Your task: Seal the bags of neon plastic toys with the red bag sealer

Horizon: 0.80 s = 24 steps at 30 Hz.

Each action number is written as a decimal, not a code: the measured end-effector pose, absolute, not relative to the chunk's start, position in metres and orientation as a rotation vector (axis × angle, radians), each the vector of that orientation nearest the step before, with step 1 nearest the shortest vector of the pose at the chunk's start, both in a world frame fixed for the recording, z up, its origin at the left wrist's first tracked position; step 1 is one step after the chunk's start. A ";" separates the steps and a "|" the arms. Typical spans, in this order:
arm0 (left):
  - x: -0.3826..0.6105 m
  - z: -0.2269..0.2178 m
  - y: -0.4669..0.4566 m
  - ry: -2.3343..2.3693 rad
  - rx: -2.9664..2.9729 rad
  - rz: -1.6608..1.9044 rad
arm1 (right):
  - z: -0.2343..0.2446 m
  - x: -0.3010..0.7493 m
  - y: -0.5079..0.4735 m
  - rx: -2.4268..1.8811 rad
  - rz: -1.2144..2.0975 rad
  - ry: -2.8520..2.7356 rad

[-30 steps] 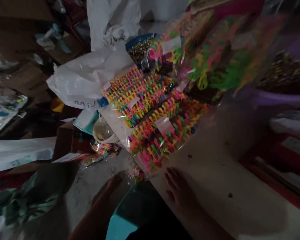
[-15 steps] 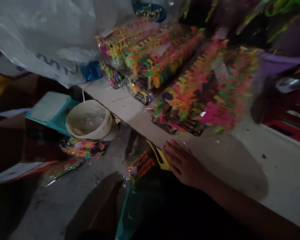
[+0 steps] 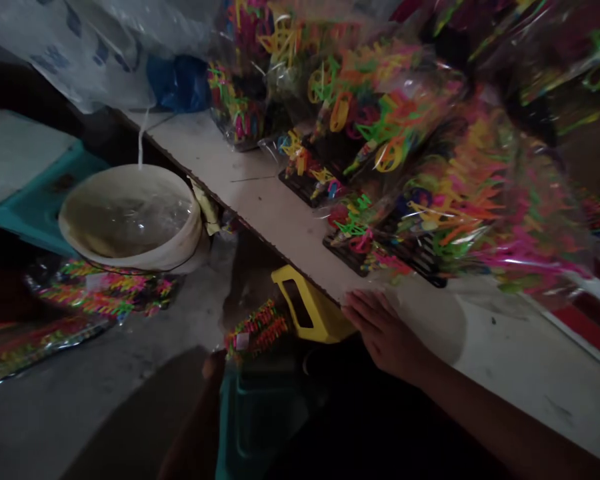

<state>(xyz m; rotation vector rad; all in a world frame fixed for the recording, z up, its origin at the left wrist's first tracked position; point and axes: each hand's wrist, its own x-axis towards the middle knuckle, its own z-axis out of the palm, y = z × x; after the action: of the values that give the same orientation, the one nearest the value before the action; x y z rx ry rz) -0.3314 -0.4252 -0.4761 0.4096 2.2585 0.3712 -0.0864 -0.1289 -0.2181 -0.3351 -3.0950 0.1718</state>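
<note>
My right hand (image 3: 383, 330) lies palm down on the edge of the pale tabletop (image 3: 285, 223), its fingers stretched out and nothing in them. Just beyond it are clear plastic bags of brightly coloured plastic pieces (image 3: 473, 193), with black slotted trays at their near ends. My left hand (image 3: 213, 367) is a dark, blurred shape low down by the teal plastic stool (image 3: 260, 413). Close to its tip is a small clear packet of coloured pieces (image 3: 267, 327); whether they touch is unclear. A yellow plastic thing with a slot (image 3: 317, 310) shows below the table edge.
A whitish bucket (image 3: 180, 243) with clear plastic inside stands at the left. Beside it, more packets (image 3: 110, 287) lie on the grey floor (image 3: 180, 347). A teal box with a pale top (image 3: 20, 160) is farther left. A big white bag (image 3: 80, 47) and a blue bag (image 3: 180, 83) stand behind.
The view has come closer and shifted, so the bucket and bags look larger. My right hand still rests at the table edge. The left hand and small packet sit farther left in view.
</note>
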 end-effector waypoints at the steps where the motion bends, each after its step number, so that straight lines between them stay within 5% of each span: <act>1: -0.335 -0.472 -0.424 2.292 0.380 0.336 | -0.218 -0.087 -0.129 -0.340 0.178 -3.096; 7: -0.358 -0.386 -0.391 2.382 0.674 0.473 | -0.216 -0.090 -0.128 -0.341 0.188 -3.067; 14: -0.367 -0.145 -0.343 2.149 1.845 0.293 | -0.216 -0.094 -0.137 -0.303 0.290 -2.919; 19: -0.328 0.027 -0.329 1.930 2.372 0.337 | -0.094 -0.136 -0.181 0.033 0.733 -2.515; 24: -0.265 0.120 -0.291 1.719 2.651 0.534 | 0.051 -0.115 -0.175 0.129 1.041 -2.427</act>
<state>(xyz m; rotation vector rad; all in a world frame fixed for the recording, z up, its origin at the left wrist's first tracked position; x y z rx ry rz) -0.2654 -0.2907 0.1197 2.6514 1.7187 0.5340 -0.1151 -0.1751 0.0508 0.1289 -2.4273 1.0407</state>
